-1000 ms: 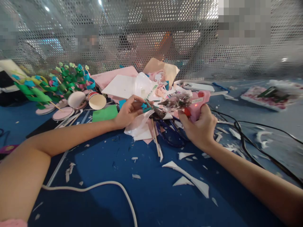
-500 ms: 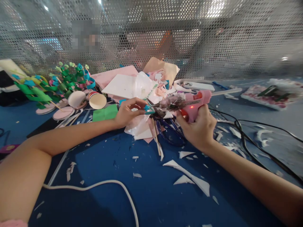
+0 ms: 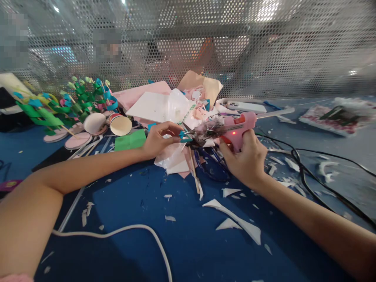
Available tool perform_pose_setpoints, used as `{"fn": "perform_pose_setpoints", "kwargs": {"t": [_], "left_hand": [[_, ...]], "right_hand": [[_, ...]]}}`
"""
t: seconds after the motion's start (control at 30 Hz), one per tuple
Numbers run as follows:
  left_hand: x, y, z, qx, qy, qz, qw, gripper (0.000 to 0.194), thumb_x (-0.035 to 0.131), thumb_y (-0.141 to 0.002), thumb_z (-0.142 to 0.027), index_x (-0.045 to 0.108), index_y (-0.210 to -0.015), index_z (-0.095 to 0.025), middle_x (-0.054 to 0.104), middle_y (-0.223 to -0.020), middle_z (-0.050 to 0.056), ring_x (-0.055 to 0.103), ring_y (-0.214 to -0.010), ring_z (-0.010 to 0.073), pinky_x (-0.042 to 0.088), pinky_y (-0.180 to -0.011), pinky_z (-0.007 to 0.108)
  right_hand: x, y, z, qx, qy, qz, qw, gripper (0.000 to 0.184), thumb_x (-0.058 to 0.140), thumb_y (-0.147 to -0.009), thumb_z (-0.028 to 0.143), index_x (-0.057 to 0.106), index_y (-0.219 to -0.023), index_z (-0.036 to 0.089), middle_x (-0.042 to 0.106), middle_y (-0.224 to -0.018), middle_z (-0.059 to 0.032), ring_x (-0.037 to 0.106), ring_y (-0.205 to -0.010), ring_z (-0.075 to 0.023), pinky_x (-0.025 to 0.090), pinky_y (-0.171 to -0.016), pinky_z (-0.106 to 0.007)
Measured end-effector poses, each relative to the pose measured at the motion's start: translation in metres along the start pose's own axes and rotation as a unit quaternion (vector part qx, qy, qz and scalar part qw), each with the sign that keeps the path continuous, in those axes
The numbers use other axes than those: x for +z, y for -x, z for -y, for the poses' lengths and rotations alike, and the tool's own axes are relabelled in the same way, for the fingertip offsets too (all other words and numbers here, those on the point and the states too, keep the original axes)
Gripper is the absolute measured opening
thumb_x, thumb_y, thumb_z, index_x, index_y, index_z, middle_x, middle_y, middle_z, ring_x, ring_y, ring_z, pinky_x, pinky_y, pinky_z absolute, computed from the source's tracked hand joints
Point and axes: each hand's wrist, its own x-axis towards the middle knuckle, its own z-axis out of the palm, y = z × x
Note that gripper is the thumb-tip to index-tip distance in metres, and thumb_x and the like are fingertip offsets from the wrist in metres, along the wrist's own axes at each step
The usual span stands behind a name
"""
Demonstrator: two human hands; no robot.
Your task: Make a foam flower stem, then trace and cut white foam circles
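Observation:
My right hand [image 3: 245, 158] is wrapped round the handle of a pink hot glue gun [image 3: 235, 131], whose red light is lit and whose nozzle points left. A clear glue stick [image 3: 276, 113] sticks out of its back. Between the thumb and fingers of my left hand [image 3: 163, 139] is a small blue paper piece [image 3: 183, 136]. The nozzle meets or nearly touches this piece; exact contact is hard to make out. Dark blue-handled scissors [image 3: 213, 168] lie beneath the gun, partly hidden by it.
Paper plants [image 3: 88, 94] with green curls and blue stars stand at the left, near paper cups [image 3: 121, 124]. Paper scraps [image 3: 149, 105] pile up behind my hands. A phone [image 3: 246, 107] lies behind the gun. Black cables [image 3: 296, 156] and a white cable [image 3: 117, 234] cross the blue table [image 3: 132, 258].
The glue gun has shifted slightly left, its nozzle now at the blue paper piece. My left hand stays nearly where it was.

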Motion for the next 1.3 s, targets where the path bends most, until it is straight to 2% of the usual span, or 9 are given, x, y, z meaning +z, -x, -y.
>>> {"fn": "perform_pose_setpoints", "kwargs": {"t": [0.87,1.3], "left_hand": [[0.0005,0.0001,-0.0005,-0.002,-0.011,-0.009,1.0,0.029,0.077,-0.059,-0.035,0.066,-0.077,-0.016,0.068,-0.076,0.001,0.061,-0.069,0.01,0.051,-0.069,0.026],[0.0003,0.0002,-0.0011,-0.012,-0.001,-0.013,1.0,0.025,0.077,-0.06,-0.029,0.065,-0.077,-0.016,0.067,-0.075,0.0,0.06,-0.069,0.0094,0.05,-0.07,0.026]], "right_hand": [[-0.0018,-0.0003,-0.0007,-0.016,0.011,0.013,1.0,0.02,0.047,-0.07,0.036,0.031,-0.072,0.025,0.053,-0.068,-0.0072,0.055,-0.066,-0.0261,0.038,-0.055,-0.034],[-0.0029,-0.0011,-0.0001,-0.017,0.009,0.015,1.0,0.018,0.047,-0.07,0.034,0.031,-0.072,0.024,0.054,-0.067,-0.0074,0.056,-0.066,-0.0265,0.039,-0.055,-0.034]]}}
